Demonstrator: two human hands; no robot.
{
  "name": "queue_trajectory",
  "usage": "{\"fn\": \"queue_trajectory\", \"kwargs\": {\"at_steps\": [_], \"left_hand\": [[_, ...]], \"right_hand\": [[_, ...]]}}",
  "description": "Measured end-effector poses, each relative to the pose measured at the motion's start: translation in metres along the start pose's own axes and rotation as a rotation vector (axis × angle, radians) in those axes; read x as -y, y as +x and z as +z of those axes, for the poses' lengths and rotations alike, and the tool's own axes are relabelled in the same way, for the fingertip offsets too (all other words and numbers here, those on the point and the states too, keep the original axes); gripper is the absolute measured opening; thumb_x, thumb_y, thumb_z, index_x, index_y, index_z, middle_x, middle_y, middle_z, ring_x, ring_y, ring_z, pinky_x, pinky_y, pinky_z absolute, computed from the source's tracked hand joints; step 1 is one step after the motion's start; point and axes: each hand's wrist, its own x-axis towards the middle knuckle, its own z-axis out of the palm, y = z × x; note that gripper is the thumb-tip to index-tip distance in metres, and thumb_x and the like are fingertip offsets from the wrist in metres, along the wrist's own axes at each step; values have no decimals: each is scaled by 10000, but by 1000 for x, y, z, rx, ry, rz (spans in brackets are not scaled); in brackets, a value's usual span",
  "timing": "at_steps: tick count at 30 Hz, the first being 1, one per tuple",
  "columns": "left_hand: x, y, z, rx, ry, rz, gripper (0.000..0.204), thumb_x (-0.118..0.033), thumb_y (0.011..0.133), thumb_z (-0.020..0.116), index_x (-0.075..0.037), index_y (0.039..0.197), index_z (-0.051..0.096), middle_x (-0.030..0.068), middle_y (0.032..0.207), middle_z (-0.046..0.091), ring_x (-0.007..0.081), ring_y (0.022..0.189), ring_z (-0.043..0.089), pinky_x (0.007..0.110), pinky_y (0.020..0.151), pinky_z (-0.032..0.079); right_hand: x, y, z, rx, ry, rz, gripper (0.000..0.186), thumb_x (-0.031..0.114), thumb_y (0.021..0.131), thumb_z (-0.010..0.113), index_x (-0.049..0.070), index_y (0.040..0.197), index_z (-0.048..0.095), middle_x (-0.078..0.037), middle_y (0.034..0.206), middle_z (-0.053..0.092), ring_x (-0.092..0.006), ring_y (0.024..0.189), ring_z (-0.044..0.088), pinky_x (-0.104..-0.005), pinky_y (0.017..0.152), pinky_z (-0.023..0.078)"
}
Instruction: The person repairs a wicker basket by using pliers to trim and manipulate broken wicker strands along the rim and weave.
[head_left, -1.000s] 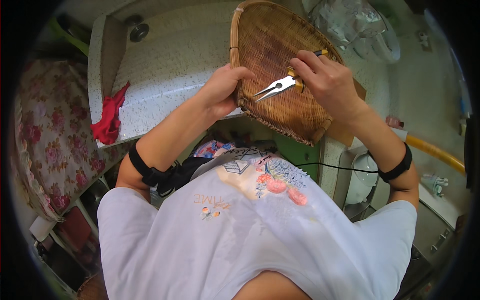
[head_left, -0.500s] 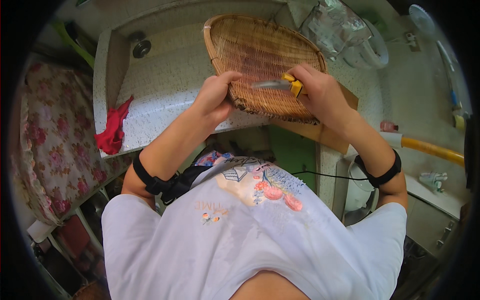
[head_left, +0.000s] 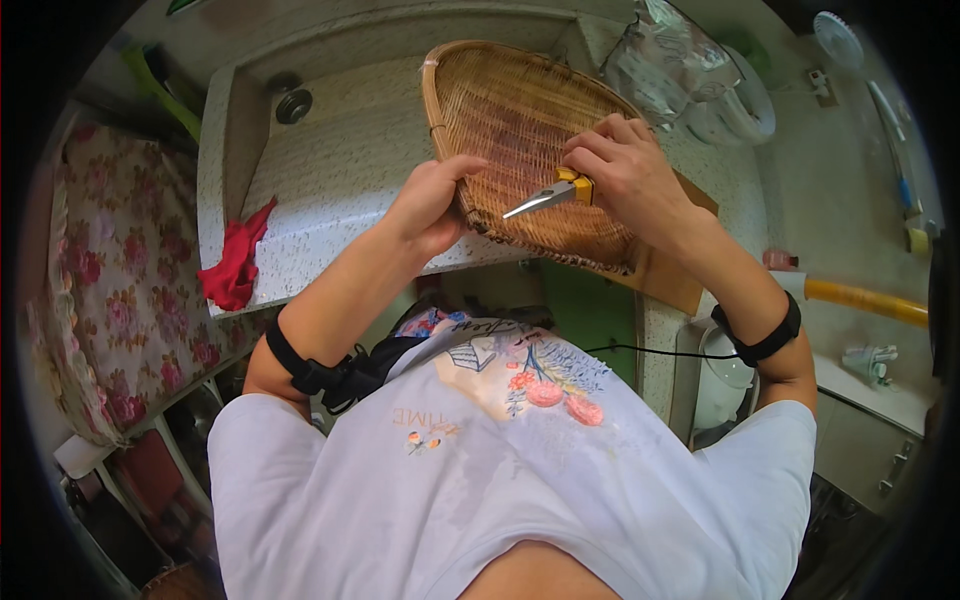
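Observation:
My left hand (head_left: 430, 205) grips the near left rim of a woven bamboo basket (head_left: 510, 110), its thumb laid over the inner side. The basket is shallow and tilted, and its near rim looks dark and frayed. In my right hand (head_left: 632, 172) is a pair of needle-nose pliers (head_left: 548, 196) with yellow handles. Their metal jaws point left and slightly down, over the basket's near part; whether they touch the weave I cannot tell. My right fingers hide most of the handles.
Behind the basket lies a speckled stone sink (head_left: 340, 150) with a drain (head_left: 294, 107). A red cloth (head_left: 238, 258) hangs over its left front edge. A wooden board (head_left: 672, 280) sits under the basket's right side. A silvery plastic bag (head_left: 672, 60) and a clear basin (head_left: 745, 115) stand at the back right.
The pliers' jaws have swung from nearly level to pointing down and left, nearer the basket's front rim. My right hand has turned with them. The basket has shifted slightly in view.

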Motion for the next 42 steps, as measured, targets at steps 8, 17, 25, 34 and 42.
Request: {"fn": "queue_trajectory", "kwargs": {"at_steps": [8,17,25,34,42], "left_hand": [[5,1,-2,-48,85,32,301,-73,984,489,123,1212,508,195,1173,633,257,1026,664,420,913,573],[6,-2,1,-62,77,49,286,-67,973,500,118,1191,527,192,1155,642,267,1016,668,428,900,573],[6,-6,4,-79,95,68,285,-59,962,510,102,1198,526,179,1146,644,257,1006,668,415,895,570],[6,-6,6,-68,138,90,319,-24,942,500,34,1256,495,148,1199,621,252,1063,648,421,929,559],[15,-9,12,-83,288,129,327,-60,949,543,-56,1269,479,78,1159,637,183,1025,649,378,868,570]], "right_hand": [[15,-3,-7,161,-89,170,214,82,747,682,91,930,571,-48,863,610,-231,784,663,-344,604,541],[24,0,-12,212,-132,148,204,94,753,677,78,934,583,-59,857,611,-216,790,666,-336,592,541],[28,3,-12,225,-184,150,199,108,754,683,75,929,593,-61,857,612,-220,798,662,-333,601,541],[31,11,-19,291,-187,117,201,97,737,691,60,903,584,-73,866,619,-228,807,660,-336,606,540],[16,46,-20,155,-354,-217,102,202,775,650,108,807,674,-12,751,657,-187,893,629,-309,767,470]]}}
